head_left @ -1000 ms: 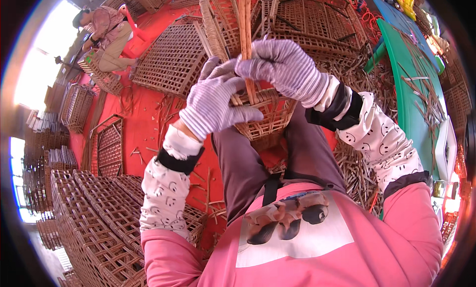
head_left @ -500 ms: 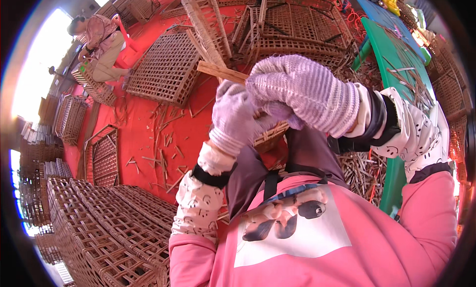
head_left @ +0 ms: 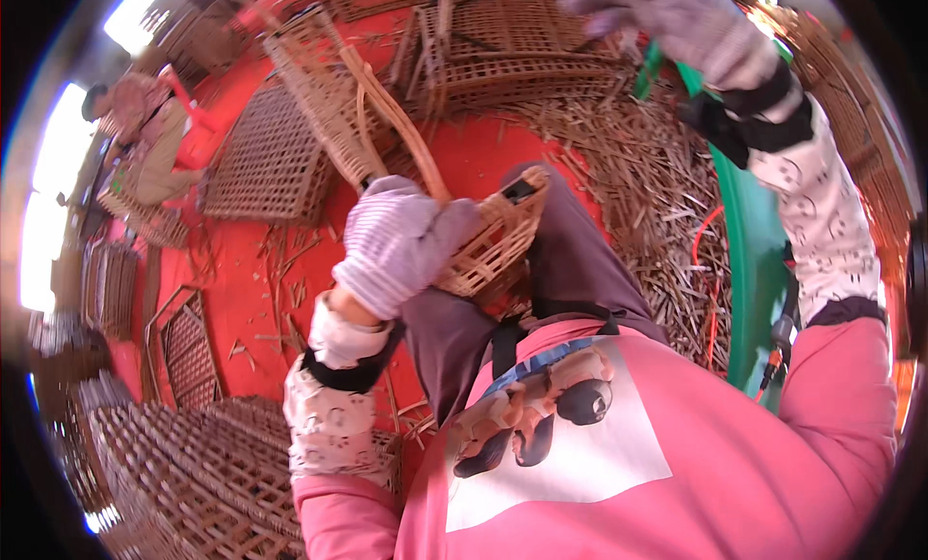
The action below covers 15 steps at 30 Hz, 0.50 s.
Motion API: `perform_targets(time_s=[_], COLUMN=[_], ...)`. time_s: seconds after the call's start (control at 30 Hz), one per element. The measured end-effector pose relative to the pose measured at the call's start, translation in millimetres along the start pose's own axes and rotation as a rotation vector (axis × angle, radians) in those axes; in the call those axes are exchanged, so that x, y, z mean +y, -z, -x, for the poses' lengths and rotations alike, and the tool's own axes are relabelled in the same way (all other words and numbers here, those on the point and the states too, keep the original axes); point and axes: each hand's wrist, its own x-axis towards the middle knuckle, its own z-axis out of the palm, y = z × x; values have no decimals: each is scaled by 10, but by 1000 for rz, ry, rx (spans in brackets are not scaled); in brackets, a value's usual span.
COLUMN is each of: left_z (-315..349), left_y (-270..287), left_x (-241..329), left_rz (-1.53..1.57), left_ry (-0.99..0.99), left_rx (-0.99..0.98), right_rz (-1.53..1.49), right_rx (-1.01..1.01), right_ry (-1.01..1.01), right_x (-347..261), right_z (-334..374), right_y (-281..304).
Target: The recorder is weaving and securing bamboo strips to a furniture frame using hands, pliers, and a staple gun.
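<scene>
My left hand [head_left: 401, 246], in a lilac striped knit glove, is closed on the woven wicker basket [head_left: 493, 246] between my knees. One long woven side [head_left: 314, 96] of it slants away to the upper left, and curved cane strips [head_left: 391, 110] run beside that. The glove covers the part it grips. Well apart from it, my right hand [head_left: 667, 23], gloved alike, is raised at the upper right over the green bench. Its fingers look stretched out and somewhat blurred, with nothing visible in them; the top edge cuts part of it off.
Cut strips [head_left: 638, 183] lie heaped beside the green bench [head_left: 759, 270], where a cabled tool [head_left: 781, 338] hangs. Wicker panels stand ahead [head_left: 522, 47] and left [head_left: 266, 159] on red flooring [head_left: 246, 309]. Stacked wicker [head_left: 184, 463] fills the lower left. Another person [head_left: 145, 125] sits far left.
My right hand has left my left hand and swung up and right; the flat wooden strip between them is no longer visible there. My left hand has shifted left and down. The view has turned.
</scene>
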Motion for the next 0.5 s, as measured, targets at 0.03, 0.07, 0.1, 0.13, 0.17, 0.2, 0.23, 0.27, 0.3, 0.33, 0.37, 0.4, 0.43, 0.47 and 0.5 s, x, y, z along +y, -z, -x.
perform_targets(time_s=[0.03,0.07,0.1,0.13,0.17,0.2,0.23,0.27,0.3,0.33,0.37,0.4,0.43,0.47,0.5], left_z=[-15,-12,-21,-43,-12,-57,-96,-129,-162,-198,-216,-226,-149,-91,-39], left_y=[-11,20,50,14,0,88,72,-15,40,26,-6,-10,-68,-127,-101], left_x=[-67,-104,-112,-70,-114,-119,-100,-66,-168,-197,-229,-283,-315,-332,-378], left_rz=[9,-54,-99,-101,-116,116,116,169,164,212,245,255,263,266,249], left_ry=[-81,-133,-204,-182,-192,141,202,306,270,305,348,335,368,403,419], left_rx=[-1,-57,-99,-112,-124,-308,-254,-163,-282,-278,-282,-288,-285,-281,-285], right_rz=[11,51,108,164,268,156,50,139,217,245,791,1284,1727,1324,862], right_rx=[105,245,408,468,665,624,567,850,1122,1157,875,489,-15,469,888], right_ry=[11,-29,-72,-77,-168,-82,7,-96,-190,-192,-586,-961,-1298,-1405,-1423], right_x=[-80,-96,-108,5,-31,42,76,115,153,205,372,507,561,633,674], right_z=[250,467,772,1095,1428,1863,2309,2607,2839,3066,3317,3521,3570,3690,3634], right_y=[333,581,854,1449,1488,1856,2184,2153,2088,2169,2278,2378,2369,2260,1981])
